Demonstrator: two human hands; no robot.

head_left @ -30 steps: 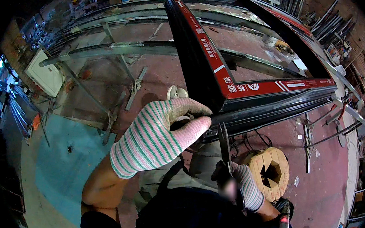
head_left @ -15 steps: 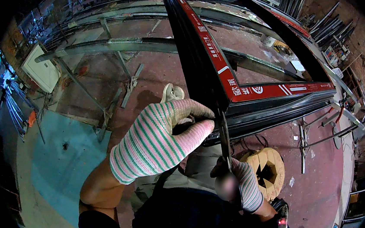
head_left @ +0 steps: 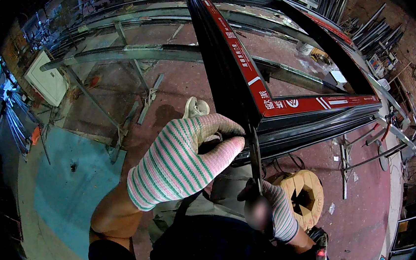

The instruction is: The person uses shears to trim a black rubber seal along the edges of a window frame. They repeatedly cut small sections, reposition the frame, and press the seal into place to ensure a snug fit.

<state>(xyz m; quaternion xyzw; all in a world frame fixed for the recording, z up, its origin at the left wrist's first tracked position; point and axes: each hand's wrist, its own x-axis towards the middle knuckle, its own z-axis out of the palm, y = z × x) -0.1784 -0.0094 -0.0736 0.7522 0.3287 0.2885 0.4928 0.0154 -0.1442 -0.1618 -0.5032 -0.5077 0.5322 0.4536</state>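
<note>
- Frame corner of the dark window frame sits right at my left hand; the gloved fingers curl shut on its near edge, thumb below.
- My right hand, lower and just beside the corner, has its grip pressed together round a thin dark tool that stands upright and reaches the underside of the corner; part of this hand is blurred.
- Red strips run along two frame sides I can see.
- Steel trestle stands behind the frame, over the reddish floor.
- One wooden cable reel lies on the floor beside my right hand.
- Two striped gloves, one frame.
</note>
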